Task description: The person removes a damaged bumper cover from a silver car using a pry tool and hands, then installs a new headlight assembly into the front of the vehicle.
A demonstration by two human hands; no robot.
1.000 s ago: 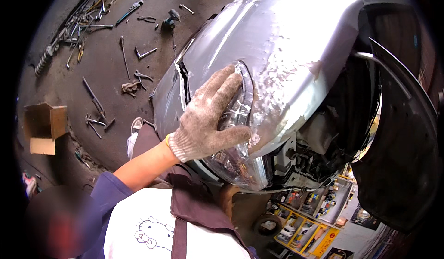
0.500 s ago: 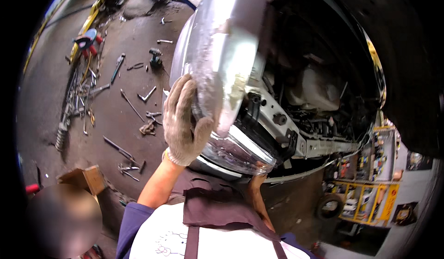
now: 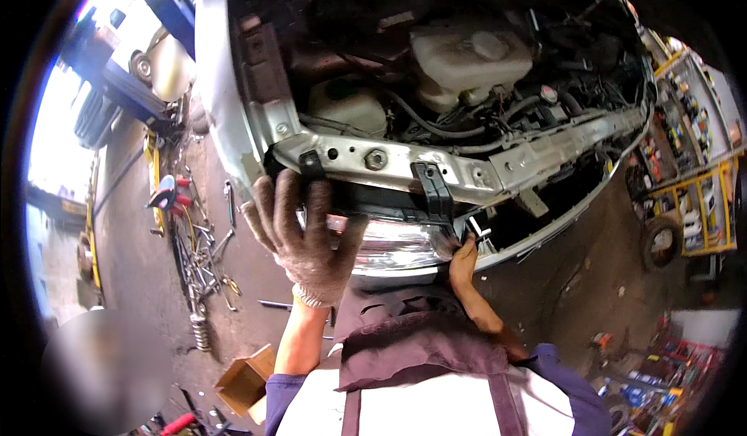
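A clear headlight (image 3: pixel 397 245) sits at the front corner of a silver car, below the metal crossbar (image 3: pixel 373 154). My left hand (image 3: pixel 307 237), in a soiled knitted glove, lies over the headlight's outer end beside the fender (image 3: pixel 222 86). Its fingers are spread and it grips nothing. At the headlight's inner end, my bare right hand (image 3: pixel 463 266) has its fingers bent around the edge, partly hidden. Above that hand, a black bracket (image 3: pixel 433 191) hangs from the crossbar, and a small bright metal piece (image 3: pixel 476 231) shows by the fingertips.
The open engine bay holds a white plastic reservoir (image 3: pixel 467 62). On the floor at left lie many hand tools (image 3: pixel 206 249), a coil-spring strut (image 3: pixel 200 331) and a cardboard box (image 3: pixel 245 381). Yellow shelving (image 3: pixel 692 214) and a tire (image 3: pixel 661 241) stand at right.
My view has swung toward the engine bay, so the car's front now spans the middle. My left hand remains by the headlight's outer end with fingers wider apart; my right hand is more visible.
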